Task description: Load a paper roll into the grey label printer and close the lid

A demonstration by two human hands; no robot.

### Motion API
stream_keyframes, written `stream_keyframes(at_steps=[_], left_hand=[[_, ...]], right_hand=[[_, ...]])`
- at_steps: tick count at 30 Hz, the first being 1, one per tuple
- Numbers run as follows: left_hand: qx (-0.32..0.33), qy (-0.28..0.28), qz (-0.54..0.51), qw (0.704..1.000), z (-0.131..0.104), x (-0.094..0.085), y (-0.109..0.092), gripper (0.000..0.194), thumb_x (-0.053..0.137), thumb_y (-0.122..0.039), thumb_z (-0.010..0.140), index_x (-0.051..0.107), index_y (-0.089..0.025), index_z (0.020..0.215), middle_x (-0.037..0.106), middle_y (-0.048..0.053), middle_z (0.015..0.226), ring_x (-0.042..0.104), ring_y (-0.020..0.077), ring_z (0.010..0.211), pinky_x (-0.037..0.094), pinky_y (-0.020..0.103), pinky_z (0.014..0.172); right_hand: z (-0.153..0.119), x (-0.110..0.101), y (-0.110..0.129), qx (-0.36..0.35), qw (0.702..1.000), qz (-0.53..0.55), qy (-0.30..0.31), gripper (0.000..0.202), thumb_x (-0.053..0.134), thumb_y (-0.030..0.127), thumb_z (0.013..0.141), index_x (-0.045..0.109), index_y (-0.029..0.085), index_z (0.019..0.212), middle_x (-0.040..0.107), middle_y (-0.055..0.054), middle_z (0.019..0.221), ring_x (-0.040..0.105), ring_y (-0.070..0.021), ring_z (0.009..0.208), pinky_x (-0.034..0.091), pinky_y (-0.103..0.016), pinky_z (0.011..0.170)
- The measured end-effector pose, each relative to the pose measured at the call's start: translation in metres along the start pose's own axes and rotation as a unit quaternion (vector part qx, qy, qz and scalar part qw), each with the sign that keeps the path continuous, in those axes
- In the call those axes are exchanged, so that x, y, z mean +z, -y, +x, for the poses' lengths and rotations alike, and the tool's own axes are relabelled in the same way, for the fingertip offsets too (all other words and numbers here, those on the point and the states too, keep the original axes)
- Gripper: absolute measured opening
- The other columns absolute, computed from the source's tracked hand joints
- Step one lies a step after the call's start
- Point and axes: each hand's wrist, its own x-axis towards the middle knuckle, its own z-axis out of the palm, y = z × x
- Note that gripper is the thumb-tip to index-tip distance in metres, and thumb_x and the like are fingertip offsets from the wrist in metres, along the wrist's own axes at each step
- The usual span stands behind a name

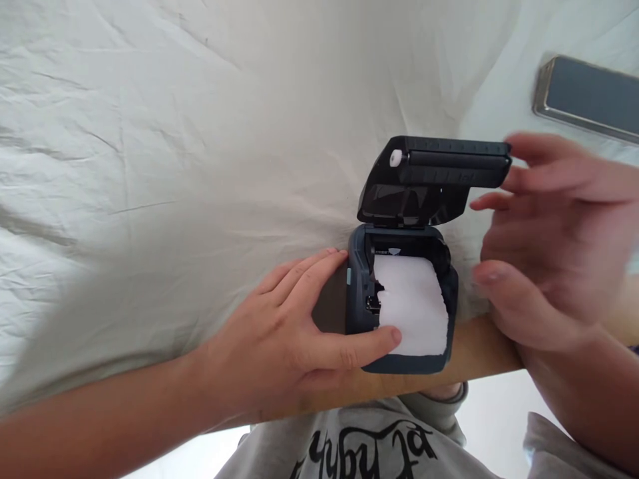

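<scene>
A dark label printer (402, 364) rests near the table's front edge with its black lid (439, 169) raised. Inside its bay lies a white paper roll (414, 303) with a ragged edge. My left hand (299, 326) lies against the printer's left side, its thumb on the lower left of the paper and its fingertips at the upper left corner; the fingers are spread. At the right end of the lid is my right hand (544, 233), slightly blurred, with its fingers apart and upper fingertips at or very near the lid's edge.
A phone-like flat object (594, 96) with a dark face lies at the upper right. Wrinkled pale cloth (200, 133) covers the table, with a bare wooden edge (479, 346) along the front. Below it shows a grey shirt with dark lettering.
</scene>
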Motion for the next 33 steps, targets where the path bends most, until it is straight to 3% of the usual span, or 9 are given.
stream_keyframes(at_steps=[4,8,10,14,21,25,29,33], left_hand=[[-0.001,-0.011,0.002,1.0,-0.003,0.004,0.0,0.067,0.093,-0.028,0.1,0.068,-0.05,0.158,0.057,0.012,0.183,0.064,0.0409,0.166,0.064,0.06,0.128],[-0.01,-0.01,0.002,1.0,-0.005,0.006,0.0,0.076,0.097,-0.029,0.097,0.065,-0.051,0.162,0.052,0.013,0.185,0.064,0.0403,0.165,0.064,0.06,0.128],[-0.01,-0.016,0.009,1.0,-0.004,0.006,-0.001,0.074,0.095,-0.029,0.097,0.065,-0.051,0.161,0.055,0.013,0.183,0.066,0.0405,0.163,0.065,0.061,0.126],[0.007,-0.01,0.019,1.0,0.0,0.004,0.0,0.065,0.086,-0.027,0.103,0.061,-0.045,0.161,0.062,0.017,0.174,0.067,0.0404,0.163,0.067,0.062,0.123],[0.04,-0.038,0.068,0.996,0.004,0.003,0.002,0.061,0.07,-0.03,0.111,0.053,-0.021,0.168,0.068,0.032,0.16,0.073,0.0419,0.154,0.07,0.06,0.116],[0.036,-0.03,0.079,0.996,0.007,0.001,0.001,0.057,0.066,-0.028,0.111,0.056,-0.018,0.165,0.071,0.033,0.158,0.075,0.0423,0.151,0.072,0.059,0.114],[0.034,-0.03,0.086,0.995,0.008,-0.001,-0.001,0.053,0.062,-0.025,0.111,0.058,-0.015,0.163,0.075,0.032,0.156,0.078,0.0401,0.149,0.072,0.056,0.115],[0.022,-0.04,0.107,0.993,0.008,-0.001,-0.002,0.059,0.057,-0.029,0.114,0.057,0.006,0.161,0.079,0.037,0.151,0.08,0.0414,0.146,0.071,0.052,0.119]], right_hand=[[0.004,0.0,0.002,0.045,0.998,0.023,-0.04,0.055,0.088,0.067,0.097,0.079,0.033,0.139,0.078,-0.015,0.137,0.075,-0.0416,0.137,0.071,-0.06,0.106],[0.006,-0.002,0.006,-0.004,0.99,0.089,-0.11,0.044,0.078,0.058,0.108,0.077,0.034,0.145,0.081,-0.013,0.138,0.079,-0.0373,0.134,0.07,-0.06,0.112],[0.007,-0.004,0.009,-0.022,0.991,0.099,-0.084,0.037,0.077,0.048,0.112,0.075,0.036,0.147,0.082,-0.01,0.14,0.08,-0.0333,0.134,0.072,-0.055,0.111],[0.01,-0.009,0.013,-0.031,0.997,0.059,0.033,0.037,0.08,0.035,0.111,0.072,0.036,0.147,0.083,-0.009,0.145,0.081,-0.0295,0.139,0.075,-0.045,0.105],[0.011,-0.012,0.014,-0.004,0.994,0.085,0.073,0.04,0.082,0.04,0.11,0.072,0.037,0.149,0.08,-0.007,0.151,0.078,-0.0282,0.144,0.073,-0.045,0.116],[0.011,-0.012,0.014,0.014,0.992,0.08,0.101,0.04,0.078,0.043,0.113,0.069,0.036,0.151,0.077,-0.007,0.156,0.076,-0.0275,0.149,0.072,-0.042,0.119],[0.01,-0.007,0.008,-0.031,0.996,0.035,0.071,0.041,0.075,0.047,0.114,0.068,0.032,0.151,0.077,-0.01,0.147,0.079,-0.027,0.136,0.073,-0.041,0.109],[0.01,-0.003,0.003,-0.064,0.996,0.019,-0.054,0.035,0.066,0.055,0.117,0.073,0.029,0.14,0.074,-0.01,0.119,0.076,-0.0264,0.113,0.071,-0.041,0.092]])
